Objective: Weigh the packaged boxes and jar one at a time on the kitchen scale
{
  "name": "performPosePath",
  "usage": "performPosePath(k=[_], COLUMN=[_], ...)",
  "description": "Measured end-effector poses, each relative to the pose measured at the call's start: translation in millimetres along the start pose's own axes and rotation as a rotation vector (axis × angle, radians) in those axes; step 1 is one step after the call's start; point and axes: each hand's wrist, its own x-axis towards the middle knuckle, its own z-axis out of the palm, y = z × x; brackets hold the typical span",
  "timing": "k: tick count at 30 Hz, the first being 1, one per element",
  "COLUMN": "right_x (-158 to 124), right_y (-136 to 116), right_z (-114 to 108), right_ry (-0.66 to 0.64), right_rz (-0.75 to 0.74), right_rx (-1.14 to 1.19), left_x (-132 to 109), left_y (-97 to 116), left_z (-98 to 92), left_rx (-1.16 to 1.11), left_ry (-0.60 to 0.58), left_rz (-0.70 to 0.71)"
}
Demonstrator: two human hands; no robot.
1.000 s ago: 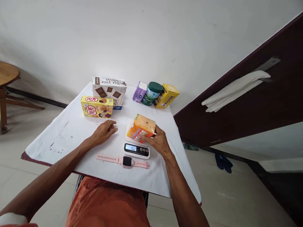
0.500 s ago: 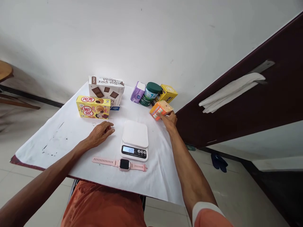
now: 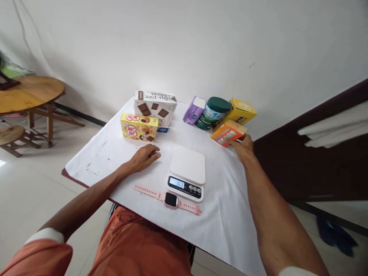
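My right hand [image 3: 243, 148] grips a small orange box [image 3: 227, 132] at the table's right side, in front of a yellow box [image 3: 240, 111]. Its thumb presses the printed face, and the other fingers are partly hidden behind the box. My left hand [image 3: 144, 156] rests on the white cloth, holding nothing, thumb and fingers apart and slightly bent. Between the hands lies a white kitchen scale [image 3: 188, 165] with a bare plate and a lit display that seems to read 363. A pink smartwatch [image 3: 170, 200] is stretched flat in front of the scale.
Beyond my left hand stand a yellow snack box [image 3: 139, 128] and a white chocolate-print box [image 3: 155, 105], with a blue item [image 3: 162, 130] partly hidden. A purple tissue pack [image 3: 194, 111] and a green-lidded tub [image 3: 213, 113] stand at the back. A dark door [image 3: 287, 165] borders the right.
My view has swung left, so the whole scene sits further right. The scale's display has gone from about 120 to about 363. My right hand still grips the orange box.
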Motion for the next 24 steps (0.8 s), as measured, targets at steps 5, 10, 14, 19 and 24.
performPosePath(k=[5, 10, 14, 19, 24], right_x=[-59, -129, -151, -157, -159], right_y=[-12, -24, -26, -36, -46], right_z=[1, 3, 4, 1, -2], right_ry=[0.086, 0.033, 0.008, 0.017, 0.005], right_rz=[0.203, 0.128, 0.161, 0.133, 0.142], right_rx=[0.103, 0.183, 0.219, 0.184, 0.191], left_x=[-11, 11, 39, 36, 5], left_y=[19, 9, -23, -29, 7], left_z=[-24.2, -87.6, -124.2, -141.8, -148.0], left_rx=[0.132, 0.416, 0.408, 0.313, 0.292], left_ry=[0.274, 0.559, 0.294, 0.181, 0.181], left_rz=[0.07, -0.008, -0.137, -0.164, -0.178])
